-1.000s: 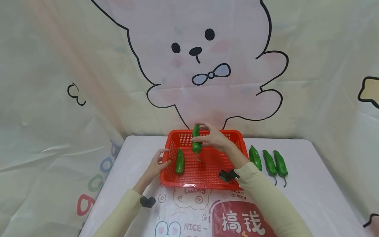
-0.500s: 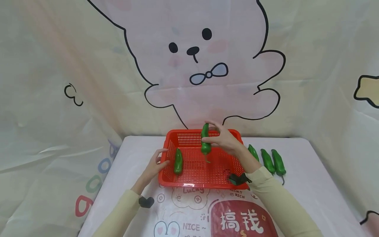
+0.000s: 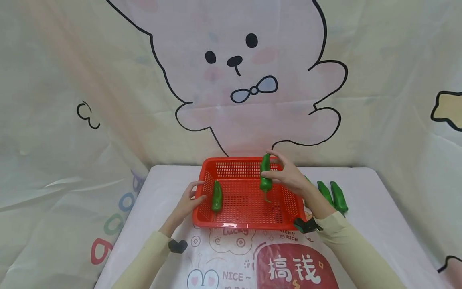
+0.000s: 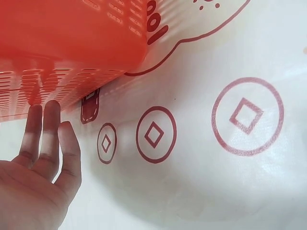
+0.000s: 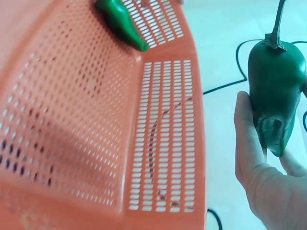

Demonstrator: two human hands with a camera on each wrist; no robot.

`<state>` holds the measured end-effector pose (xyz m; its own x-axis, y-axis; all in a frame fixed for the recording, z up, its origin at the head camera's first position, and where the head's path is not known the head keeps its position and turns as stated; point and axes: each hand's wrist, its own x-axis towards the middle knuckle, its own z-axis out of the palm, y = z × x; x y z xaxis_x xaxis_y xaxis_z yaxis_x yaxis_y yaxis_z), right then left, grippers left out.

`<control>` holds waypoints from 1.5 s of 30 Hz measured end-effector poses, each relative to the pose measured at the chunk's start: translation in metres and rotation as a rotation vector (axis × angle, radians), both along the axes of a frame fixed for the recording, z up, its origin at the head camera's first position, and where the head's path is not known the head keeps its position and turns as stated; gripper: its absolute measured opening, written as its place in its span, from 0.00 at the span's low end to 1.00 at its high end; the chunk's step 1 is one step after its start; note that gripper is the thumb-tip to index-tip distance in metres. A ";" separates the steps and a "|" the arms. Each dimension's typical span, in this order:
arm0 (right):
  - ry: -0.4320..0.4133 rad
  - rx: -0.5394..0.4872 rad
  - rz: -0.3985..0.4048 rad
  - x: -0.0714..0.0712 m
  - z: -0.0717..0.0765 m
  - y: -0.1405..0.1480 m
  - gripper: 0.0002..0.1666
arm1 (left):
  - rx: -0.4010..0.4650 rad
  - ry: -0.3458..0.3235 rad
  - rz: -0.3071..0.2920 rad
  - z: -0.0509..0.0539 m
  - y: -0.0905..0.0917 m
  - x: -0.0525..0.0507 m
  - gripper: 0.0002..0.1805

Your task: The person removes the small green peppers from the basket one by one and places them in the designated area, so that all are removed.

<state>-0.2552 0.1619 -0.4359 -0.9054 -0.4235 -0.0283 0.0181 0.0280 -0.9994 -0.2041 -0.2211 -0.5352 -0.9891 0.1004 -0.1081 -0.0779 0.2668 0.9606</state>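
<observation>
With its thumb and fingers my right hand [image 3: 291, 177] grips a green pepper [image 3: 265, 181], held above the right half of the red plastic basket [image 3: 231, 225]. In the right wrist view this pepper [image 5: 276, 79] has its stem pointing up. Another green pepper [image 3: 217, 196] lies inside the basket along its left side. My left hand [image 3: 187, 204] is at the basket's left wall. Seen from the left wrist, the fingers of that hand [image 4: 36, 191] are extended and reach to the outside of the slotted wall [image 4: 105, 72].
To the right of the basket, green peppers [image 3: 339, 196] lie on the white table [image 3: 375, 241], partly hidden by my right forearm. A printed cloth with red lettering [image 3: 294, 267] covers the front. Behind the table hangs a backdrop [image 3: 252, 124] with a cartoon bear.
My right hand has carried the pepper rightward across the basket, and my forearm now covers more of the peppers on the table. The left hand stays at the basket's left side.
</observation>
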 end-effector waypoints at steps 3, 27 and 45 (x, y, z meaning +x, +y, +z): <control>0.002 0.033 -0.020 0.004 -0.003 0.012 0.50 | -0.004 0.002 -0.002 0.001 0.001 0.000 0.32; 0.058 0.286 -0.200 0.037 -0.038 0.132 0.52 | 0.000 0.003 -0.017 0.001 0.002 0.001 0.32; 0.110 0.406 -0.300 0.053 -0.059 0.211 0.45 | 0.004 -0.018 0.003 0.000 0.001 0.002 0.32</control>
